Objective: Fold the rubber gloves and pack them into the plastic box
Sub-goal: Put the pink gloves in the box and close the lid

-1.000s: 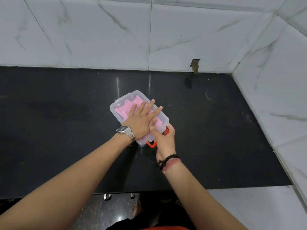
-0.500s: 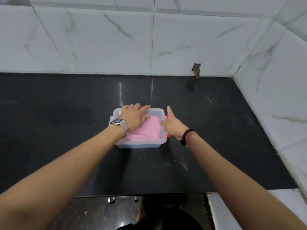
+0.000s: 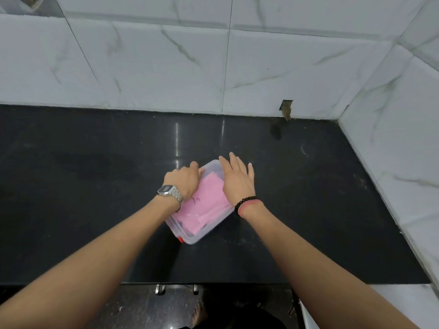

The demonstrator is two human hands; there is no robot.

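Note:
A clear plastic box (image 3: 202, 235) with a lid on it lies at an angle on the black countertop, with folded pink rubber gloves (image 3: 205, 205) showing through it. A small red clasp (image 3: 180, 239) shows at its near corner. My left hand (image 3: 184, 180), with a metal watch on the wrist, curls over the box's far left edge. My right hand (image 3: 237, 179), with a dark bead bracelet, lies flat on the box's right side, fingers spread. The far part of the box is hidden under both hands.
The black countertop (image 3: 95, 186) runs to white marble wall tiles (image 3: 166, 67) at the back and right. A chipped hole (image 3: 286, 110) sits at the base of the back wall. The counter's front edge is near me, with the floor below.
The box has turned from lying square to me to lying at an angle. My right hand has moved from the box's right end onto its top; my left hand stayed at the far left.

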